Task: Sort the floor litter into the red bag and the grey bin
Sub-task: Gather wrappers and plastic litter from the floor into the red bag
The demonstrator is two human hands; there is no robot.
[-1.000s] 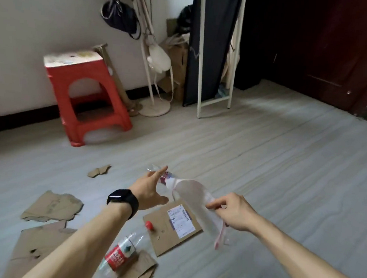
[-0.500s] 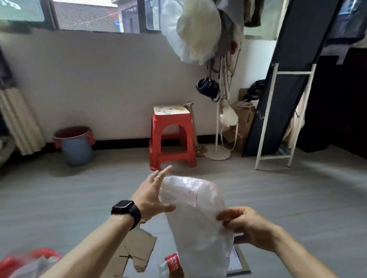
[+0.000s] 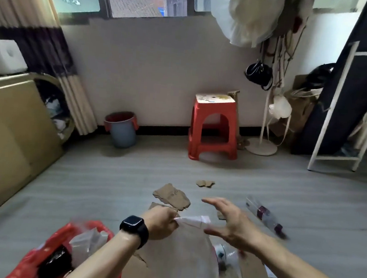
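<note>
My left hand (image 3: 160,223), with a black watch on the wrist, pinches the top of a clear plastic bag (image 3: 182,255) that hangs in front of me. Just right of the bag my right hand (image 3: 229,223) is spread, fingers straight, holding nothing. The red bag (image 3: 44,253) lies open on the floor at the lower left, with plastic and dark litter inside. The grey bin (image 3: 121,129), lined in red, stands by the far wall. Torn cardboard pieces (image 3: 171,198) and two plastic bottles (image 3: 264,215) (image 3: 224,255) lie on the floor around my hands.
A red stool (image 3: 214,128) stands against the far wall, right of the bin. A white coat stand (image 3: 265,123) and a leaning dark rack (image 3: 343,107) fill the right corner. A yellow cabinet (image 3: 9,138) lines the left side.
My right hand has let go of the clear bag and spread open. The left hand now pinches the bag's top alone, lower and nearer the red bag. The view has turned left.
</note>
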